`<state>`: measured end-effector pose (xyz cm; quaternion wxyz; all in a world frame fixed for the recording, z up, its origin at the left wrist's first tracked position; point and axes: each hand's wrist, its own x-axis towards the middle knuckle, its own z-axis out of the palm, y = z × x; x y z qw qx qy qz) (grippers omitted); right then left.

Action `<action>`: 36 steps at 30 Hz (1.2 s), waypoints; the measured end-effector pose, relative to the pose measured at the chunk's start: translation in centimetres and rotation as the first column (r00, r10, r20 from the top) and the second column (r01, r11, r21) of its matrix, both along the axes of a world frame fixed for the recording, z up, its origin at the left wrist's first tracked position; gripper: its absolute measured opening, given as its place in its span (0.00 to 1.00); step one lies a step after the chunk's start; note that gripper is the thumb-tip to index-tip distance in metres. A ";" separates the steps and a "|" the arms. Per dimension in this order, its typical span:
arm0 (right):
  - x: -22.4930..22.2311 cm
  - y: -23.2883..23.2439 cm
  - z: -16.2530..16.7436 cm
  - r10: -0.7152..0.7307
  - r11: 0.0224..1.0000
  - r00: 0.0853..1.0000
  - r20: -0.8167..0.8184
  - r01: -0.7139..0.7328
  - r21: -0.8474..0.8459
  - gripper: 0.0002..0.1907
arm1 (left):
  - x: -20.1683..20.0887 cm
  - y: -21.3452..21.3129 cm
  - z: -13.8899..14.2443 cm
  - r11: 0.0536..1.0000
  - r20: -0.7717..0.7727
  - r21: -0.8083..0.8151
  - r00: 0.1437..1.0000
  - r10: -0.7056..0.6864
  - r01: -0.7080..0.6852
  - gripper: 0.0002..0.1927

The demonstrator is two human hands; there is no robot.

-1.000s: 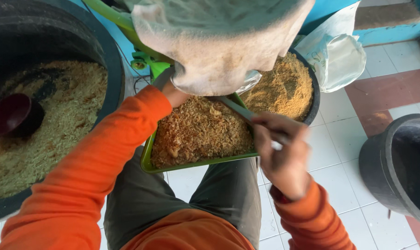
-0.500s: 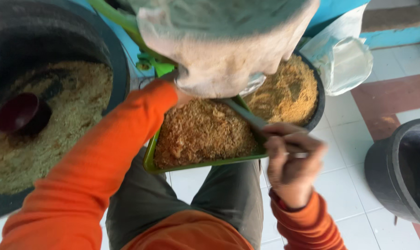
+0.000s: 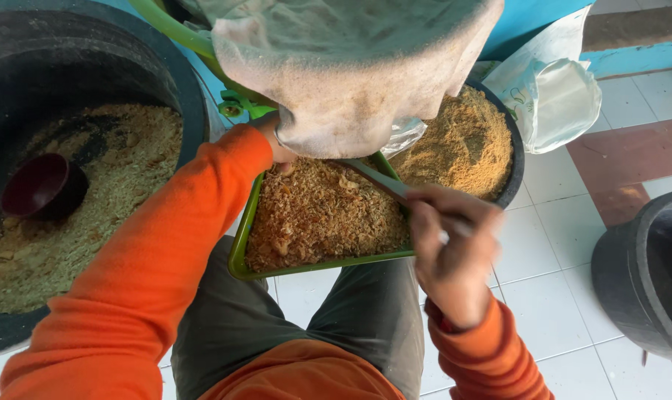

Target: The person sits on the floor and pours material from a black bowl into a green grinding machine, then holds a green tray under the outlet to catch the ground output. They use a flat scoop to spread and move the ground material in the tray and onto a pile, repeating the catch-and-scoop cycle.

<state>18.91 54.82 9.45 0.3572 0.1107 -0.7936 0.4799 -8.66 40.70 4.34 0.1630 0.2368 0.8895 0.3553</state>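
**Spoon over the green tray**

My right hand has its fingers closed round 1 spoon, long axis running up-left over the green tray on my lap. Left hand is nearer the cloth sack (grip hidden).

The left arm, sleeved in orange, runs from 7 o'clock up toward 12, and its hand is mostly hidden, so its grip cannot be told. The right hand sits at 4 o'clock, fingers curled into a fist, wrist bent, knuckles pointing toward 11.
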 end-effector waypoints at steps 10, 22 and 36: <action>-0.3 0.4 -1.6 0.021 0.998 0.994 0.105 -0.027 0.057 0.15 | -0.5 0.0 -0.1 0.998 0.089 -0.005 0.994 0.062 -0.061 0.19; 1.9 0.6 2.8 -0.048 0.999 0.990 0.130 0.050 -0.016 0.13 | 1.7 2.3 3.6 0.859 0.310 -0.302 0.810 0.498 -0.413 0.22; -1.2 -0.5 -0.3 -0.091 0.996 0.995 0.031 0.091 0.001 0.12 | -2.0 -6.1 -4.5 0.978 0.524 0.091 0.844 0.114 -0.188 0.22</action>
